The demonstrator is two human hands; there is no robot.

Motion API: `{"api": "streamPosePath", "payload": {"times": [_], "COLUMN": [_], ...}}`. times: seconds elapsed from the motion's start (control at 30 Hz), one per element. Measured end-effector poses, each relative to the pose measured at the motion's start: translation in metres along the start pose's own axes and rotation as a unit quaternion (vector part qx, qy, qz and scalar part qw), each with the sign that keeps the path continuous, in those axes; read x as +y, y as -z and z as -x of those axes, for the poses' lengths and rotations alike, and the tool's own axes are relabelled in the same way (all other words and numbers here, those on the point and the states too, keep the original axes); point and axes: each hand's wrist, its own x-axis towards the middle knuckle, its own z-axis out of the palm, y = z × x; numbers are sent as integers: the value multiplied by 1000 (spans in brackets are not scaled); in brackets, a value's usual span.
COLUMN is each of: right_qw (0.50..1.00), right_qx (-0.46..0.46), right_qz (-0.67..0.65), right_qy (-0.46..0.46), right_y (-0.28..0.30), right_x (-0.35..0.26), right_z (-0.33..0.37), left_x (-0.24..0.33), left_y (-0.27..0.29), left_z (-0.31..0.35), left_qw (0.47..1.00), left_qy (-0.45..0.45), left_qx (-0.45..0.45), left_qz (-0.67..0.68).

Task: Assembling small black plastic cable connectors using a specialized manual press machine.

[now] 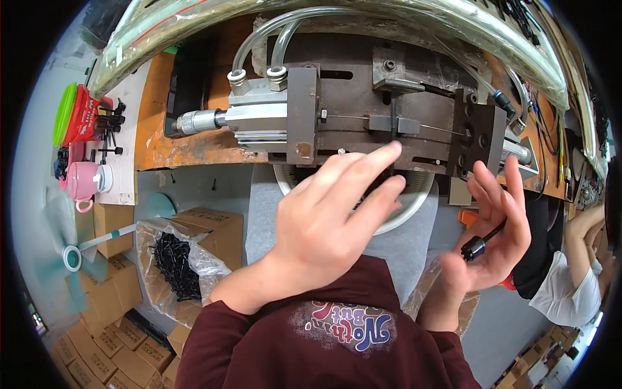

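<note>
My left hand (324, 217) is palm down in front of the metal fixture, its fingers stretched out and apart. Its fingertips are nearest to a dark upright rod (393, 113) between two small grey blocks at the fixture's middle; I cannot tell whether they touch it. My right hand (495, 227) is raised at the fixture's right end with the palm turned inward. A thin black rod with a round, ridged head (474, 249) rests in it, between palm and curled fingers. The fixture's dark base plate (353, 146) carries a silver cylinder (259, 120) on the left and a dark block (476, 133) on the right.
Clear hoses (259, 35) arch over the fixture. At lower left, a plastic-lined box holds a heap of black rods (175, 266), near a turning fan (72, 258) and stacked cartons (107, 356). A pink cup (83, 180) stands on the left. Another person (570, 285) sits at right.
</note>
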Motion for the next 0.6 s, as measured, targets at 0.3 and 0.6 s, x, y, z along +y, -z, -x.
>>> {"api": "streamPosePath", "payload": {"times": [0.3,0.6], "right_qw": [997,974], "right_qx": [-7,-133], "right_qz": [2,180], "right_qy": [-83,-29], "right_y": [12,18], "right_x": [-18,-30], "right_z": [2,-8], "left_x": [-6,-6], "left_y": [-14,-13], "left_z": [-5,-4], "left_qw": [994,994], "left_qy": [-21,-11], "left_qx": [-24,-31], "left_qz": [-103,-104]}}
